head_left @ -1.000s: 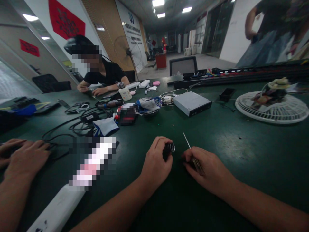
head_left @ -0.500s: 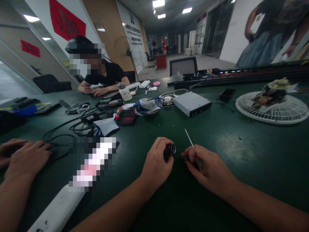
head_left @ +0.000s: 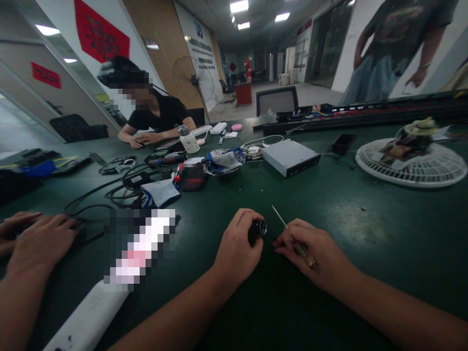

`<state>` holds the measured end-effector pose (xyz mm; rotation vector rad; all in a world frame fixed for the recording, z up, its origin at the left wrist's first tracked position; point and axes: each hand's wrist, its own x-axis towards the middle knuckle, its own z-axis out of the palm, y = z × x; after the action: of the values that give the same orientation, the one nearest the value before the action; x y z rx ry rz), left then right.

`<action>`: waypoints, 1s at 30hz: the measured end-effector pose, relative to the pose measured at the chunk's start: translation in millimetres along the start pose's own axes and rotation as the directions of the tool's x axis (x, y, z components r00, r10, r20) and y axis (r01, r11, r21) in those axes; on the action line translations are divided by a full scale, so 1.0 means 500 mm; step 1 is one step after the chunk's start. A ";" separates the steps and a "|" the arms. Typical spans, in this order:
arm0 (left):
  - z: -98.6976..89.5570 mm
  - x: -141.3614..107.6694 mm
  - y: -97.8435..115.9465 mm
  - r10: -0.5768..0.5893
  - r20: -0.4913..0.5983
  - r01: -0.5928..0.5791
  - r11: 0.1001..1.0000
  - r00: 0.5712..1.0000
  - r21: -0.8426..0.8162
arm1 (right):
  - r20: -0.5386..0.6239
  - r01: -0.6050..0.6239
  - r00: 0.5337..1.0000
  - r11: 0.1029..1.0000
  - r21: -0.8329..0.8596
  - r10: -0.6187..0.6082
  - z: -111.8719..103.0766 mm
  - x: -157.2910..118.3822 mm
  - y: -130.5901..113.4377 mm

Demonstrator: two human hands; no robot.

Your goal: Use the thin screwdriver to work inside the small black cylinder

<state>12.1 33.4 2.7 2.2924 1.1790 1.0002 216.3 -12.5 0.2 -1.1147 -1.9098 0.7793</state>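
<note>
My left hand (head_left: 239, 241) is closed round a small black cylindrical part (head_left: 258, 229) with a shiny ring at its open end, which faces right. What the part belongs to cannot be made out. Just to the right, my right hand (head_left: 310, 246) grips a screwdriver (head_left: 305, 254) with a clear amber handle. Its thin metal shaft points up and left, over the table and apart from the black part. The thumb and fingertips of this hand are pressed together low near the table; whether they pinch something small is hidden.
On the green table (head_left: 329, 302) lie a small ring-shaped piece (head_left: 363, 208), a grey disc drive (head_left: 290, 155), a white fan grille (head_left: 409, 163), cables (head_left: 120, 187) and a folded cloth (head_left: 161, 191). At the left are another person's hands (head_left: 42, 239) beside a white bar-shaped object (head_left: 91, 312).
My right hand has turned the screwdriver, so its shaft leans further left and lower. My left hand keeps its place. The standing person at the back right has shifted.
</note>
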 end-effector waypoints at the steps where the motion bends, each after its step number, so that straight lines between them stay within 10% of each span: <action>1: 0.000 0.000 0.000 -0.003 0.001 0.003 1.000 1.000 0.000 | 0.001 -0.014 1.000 1.000 -0.004 0.014 0.000 0.000 0.002; 18: 0.000 -0.004 -0.002 0.004 0.024 -0.004 1.000 1.000 0.006 | -0.117 -0.043 0.992 0.998 -0.038 0.039 -0.001 0.003 0.002; 30: -0.003 -0.010 0.002 0.217 0.105 -0.203 0.970 0.970 -0.130 | -0.169 0.058 0.984 0.998 -0.035 -0.063 -0.001 0.000 -0.010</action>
<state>9.3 28.7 2.2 2.3816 0.8195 0.9634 214.6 -14.8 4.4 -1.1000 -1.8083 0.6045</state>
